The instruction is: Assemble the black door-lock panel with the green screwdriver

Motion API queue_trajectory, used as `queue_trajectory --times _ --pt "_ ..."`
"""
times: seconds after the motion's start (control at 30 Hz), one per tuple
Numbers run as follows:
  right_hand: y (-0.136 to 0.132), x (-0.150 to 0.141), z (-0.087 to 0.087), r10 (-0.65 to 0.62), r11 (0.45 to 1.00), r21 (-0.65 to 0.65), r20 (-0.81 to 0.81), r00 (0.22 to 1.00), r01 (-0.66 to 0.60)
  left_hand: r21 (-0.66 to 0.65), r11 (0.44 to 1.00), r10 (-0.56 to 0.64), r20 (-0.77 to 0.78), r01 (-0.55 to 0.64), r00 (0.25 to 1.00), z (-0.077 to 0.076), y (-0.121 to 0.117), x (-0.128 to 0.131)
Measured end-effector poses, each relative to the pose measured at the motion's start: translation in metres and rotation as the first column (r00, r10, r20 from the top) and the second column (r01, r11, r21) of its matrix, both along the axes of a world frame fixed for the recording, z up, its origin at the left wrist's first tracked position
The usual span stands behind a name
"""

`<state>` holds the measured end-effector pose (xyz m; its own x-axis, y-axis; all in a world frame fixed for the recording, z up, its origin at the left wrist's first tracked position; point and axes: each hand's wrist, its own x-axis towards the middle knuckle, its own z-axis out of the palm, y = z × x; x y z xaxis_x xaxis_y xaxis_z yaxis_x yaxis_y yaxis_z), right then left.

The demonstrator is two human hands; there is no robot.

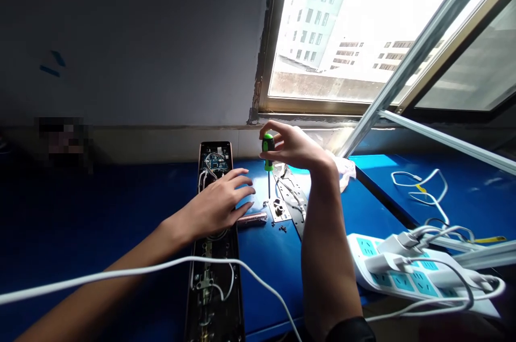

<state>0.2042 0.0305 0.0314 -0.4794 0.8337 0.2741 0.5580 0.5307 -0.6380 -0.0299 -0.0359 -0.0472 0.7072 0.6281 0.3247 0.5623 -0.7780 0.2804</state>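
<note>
My right hand (pixel 296 145) grips the green handle of a small screwdriver (pixel 268 162) held upright, its tip pointing down at small parts on the blue table (pixel 121 213). My left hand (pixel 220 202) lies flat, fingers spread, on a long opened device (pixel 213 256) with exposed circuit board and wiring. A small metal plate (pixel 279 209) with a dark part on it and loose screws (pixel 282 228) lie under the screwdriver tip. A pinkish metal strip (pixel 252 218) sits by my left fingertips.
A perforated dark cover strip (pixel 296 202) lies right of the parts. A white power strip (pixel 403 272) with plugs and cables sits at the right. A white cable (pixel 121 272) crosses over my left forearm. An open window frame (pixel 403 73) slants above.
</note>
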Motion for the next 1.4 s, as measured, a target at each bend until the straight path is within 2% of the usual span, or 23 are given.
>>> queue_trajectory --times 0.17,0.37,0.6,0.7,0.8,0.9,0.97,1.07,1.23,1.4 --pt "0.005 -0.003 -0.004 0.037 0.999 -0.037 0.022 0.999 -0.036 0.03 1.0 0.009 -0.025 -0.008 1.0 0.005 -0.001 0.001" --pt "0.006 -0.003 -0.003 0.01 0.998 -0.055 0.063 0.998 -0.007 0.077 0.997 0.016 -0.028 -0.014 0.999 0.01 -0.004 0.0" --pt "0.007 -0.005 -0.004 -0.003 0.999 -0.047 0.079 0.997 0.007 0.077 0.997 0.021 -0.026 -0.019 0.999 0.007 -0.002 -0.003" --pt "0.003 -0.006 0.0 -0.028 0.999 -0.027 0.081 0.996 0.03 0.068 0.997 0.022 -0.005 -0.021 1.0 0.008 0.0 -0.007" --pt "-0.005 -0.009 0.008 -0.031 0.999 0.026 0.019 0.999 0.031 0.051 0.998 0.02 0.034 -0.021 0.999 0.018 0.0 -0.017" --pt "-0.016 -0.016 0.018 0.029 0.996 0.085 -0.113 0.993 -0.02 -0.016 1.0 0.017 0.069 -0.016 0.997 0.037 -0.003 -0.031" --pt "-0.023 -0.022 0.023 0.077 0.992 0.118 -0.22 0.972 -0.052 -0.121 0.993 0.02 0.051 -0.013 0.999 0.05 -0.006 -0.041" --pt "-0.029 -0.035 0.027 0.125 0.985 0.158 -0.362 0.924 -0.071 -0.224 0.974 0.04 0.015 -0.036 0.999 0.061 -0.009 -0.053" --pt "-0.027 -0.052 0.025 0.135 0.966 0.257 -0.498 0.856 -0.004 -0.414 0.908 0.109 0.088 -0.063 0.99 0.057 -0.002 -0.06" --pt "-0.019 -0.058 0.018 0.153 0.943 0.332 -0.489 0.859 0.021 -0.606 0.794 0.204 0.191 -0.049 0.96 0.05 0.004 -0.057"
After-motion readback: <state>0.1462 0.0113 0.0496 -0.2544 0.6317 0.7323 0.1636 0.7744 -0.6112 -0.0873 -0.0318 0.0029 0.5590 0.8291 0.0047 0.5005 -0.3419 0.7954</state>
